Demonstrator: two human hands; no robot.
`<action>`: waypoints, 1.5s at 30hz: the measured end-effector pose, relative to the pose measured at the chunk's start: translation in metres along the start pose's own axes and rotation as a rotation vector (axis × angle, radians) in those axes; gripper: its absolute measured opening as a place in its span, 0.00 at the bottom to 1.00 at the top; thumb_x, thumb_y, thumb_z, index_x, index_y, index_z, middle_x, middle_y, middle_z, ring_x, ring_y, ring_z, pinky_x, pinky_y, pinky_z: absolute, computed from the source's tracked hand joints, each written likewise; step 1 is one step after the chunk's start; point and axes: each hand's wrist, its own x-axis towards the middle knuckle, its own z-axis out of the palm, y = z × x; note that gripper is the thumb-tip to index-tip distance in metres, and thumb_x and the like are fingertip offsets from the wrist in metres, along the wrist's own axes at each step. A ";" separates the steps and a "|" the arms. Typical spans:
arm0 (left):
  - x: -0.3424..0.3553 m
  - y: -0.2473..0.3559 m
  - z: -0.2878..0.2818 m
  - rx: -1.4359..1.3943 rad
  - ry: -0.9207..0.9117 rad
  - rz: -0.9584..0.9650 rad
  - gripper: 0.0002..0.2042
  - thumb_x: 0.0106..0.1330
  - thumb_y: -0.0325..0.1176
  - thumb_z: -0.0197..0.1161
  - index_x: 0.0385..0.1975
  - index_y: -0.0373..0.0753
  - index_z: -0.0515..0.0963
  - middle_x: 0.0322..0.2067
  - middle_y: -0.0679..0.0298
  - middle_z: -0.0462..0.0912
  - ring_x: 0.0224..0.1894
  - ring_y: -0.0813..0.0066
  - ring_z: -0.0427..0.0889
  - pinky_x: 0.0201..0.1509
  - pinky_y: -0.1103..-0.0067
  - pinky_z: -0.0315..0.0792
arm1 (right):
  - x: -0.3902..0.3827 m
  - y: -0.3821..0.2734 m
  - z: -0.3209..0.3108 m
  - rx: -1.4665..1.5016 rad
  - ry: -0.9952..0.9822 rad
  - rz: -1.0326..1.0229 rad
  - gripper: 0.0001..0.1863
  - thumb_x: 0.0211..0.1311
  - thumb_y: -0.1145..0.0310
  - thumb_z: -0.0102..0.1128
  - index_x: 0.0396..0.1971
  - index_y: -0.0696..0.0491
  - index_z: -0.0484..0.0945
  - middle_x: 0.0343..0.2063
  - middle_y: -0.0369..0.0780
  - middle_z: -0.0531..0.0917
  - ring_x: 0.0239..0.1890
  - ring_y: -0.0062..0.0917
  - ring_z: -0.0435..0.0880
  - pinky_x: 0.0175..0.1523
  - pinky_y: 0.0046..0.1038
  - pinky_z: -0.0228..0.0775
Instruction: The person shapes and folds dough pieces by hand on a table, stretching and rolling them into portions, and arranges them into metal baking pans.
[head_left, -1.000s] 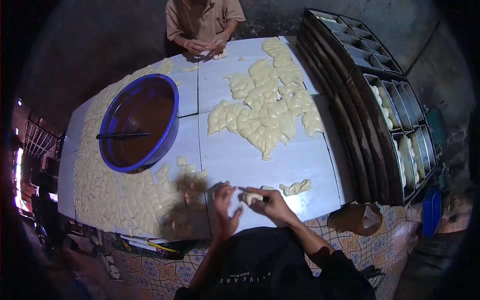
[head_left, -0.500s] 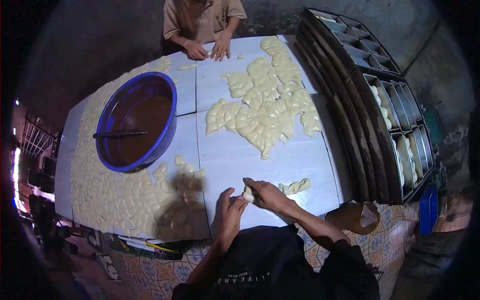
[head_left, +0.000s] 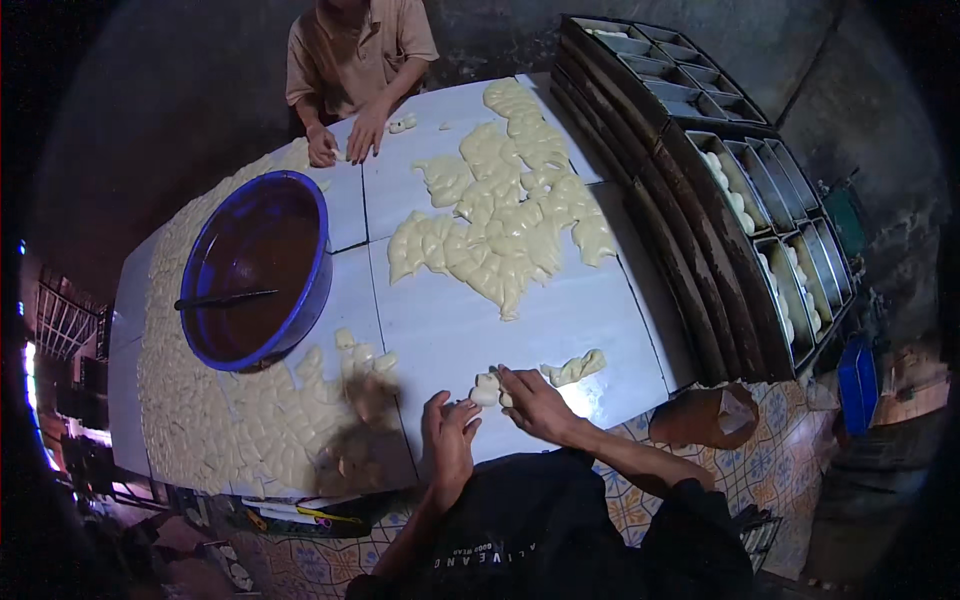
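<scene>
A small lump of pale dough (head_left: 486,389) rests on the white tabletop in front of me. On its right, my right hand (head_left: 540,405) curls its fingers over the dough's edge. My left hand (head_left: 453,432) is at its left side, fingers apart, with the fingertips beside or just touching the lump. A twisted strip of dough (head_left: 575,368) lies just beyond my right hand. Farther up the table spreads a large patch of joined dough pieces (head_left: 500,240).
A blue basin (head_left: 322,270) of brown liquid, a dark stick across it, stands at left among many flat dough pieces (head_left: 270,410). Stacked metal pans (head_left: 690,230), some holding dough, line the right edge. Across the table a co-worker's hands (head_left: 345,143) handle dough.
My hands have moved slightly apart, showing more of the dough lump. The view has shifted. Across the table, the co-worker's hands have moved left, with a dough piece now lying to their right.
</scene>
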 end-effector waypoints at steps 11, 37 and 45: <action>-0.005 0.018 -0.027 0.212 0.067 0.165 0.10 0.61 0.24 0.54 0.41 0.34 0.74 0.35 0.60 0.81 0.36 0.73 0.80 0.42 0.78 0.72 | 0.056 -0.021 -0.011 -0.368 -0.089 0.187 0.13 0.59 0.61 0.57 0.41 0.49 0.80 0.37 0.43 0.81 0.49 0.38 0.74 0.51 0.40 0.65; -0.037 0.076 -0.022 0.094 -0.400 0.427 0.18 0.67 0.29 0.59 0.56 0.33 0.70 0.49 0.60 0.79 0.48 0.81 0.75 0.46 0.83 0.73 | 0.050 -0.121 0.004 0.641 0.465 0.058 0.08 0.53 0.81 0.64 0.34 0.60 0.83 0.35 0.42 0.80 0.39 0.24 0.80 0.42 0.22 0.74; -0.043 0.063 -0.025 0.095 -0.098 0.375 0.16 0.64 0.24 0.62 0.51 0.27 0.75 0.43 0.58 0.81 0.42 0.75 0.80 0.46 0.79 0.78 | 0.053 -0.130 0.015 0.562 0.601 0.025 0.06 0.53 0.81 0.65 0.32 0.60 0.83 0.35 0.43 0.82 0.38 0.26 0.81 0.43 0.24 0.74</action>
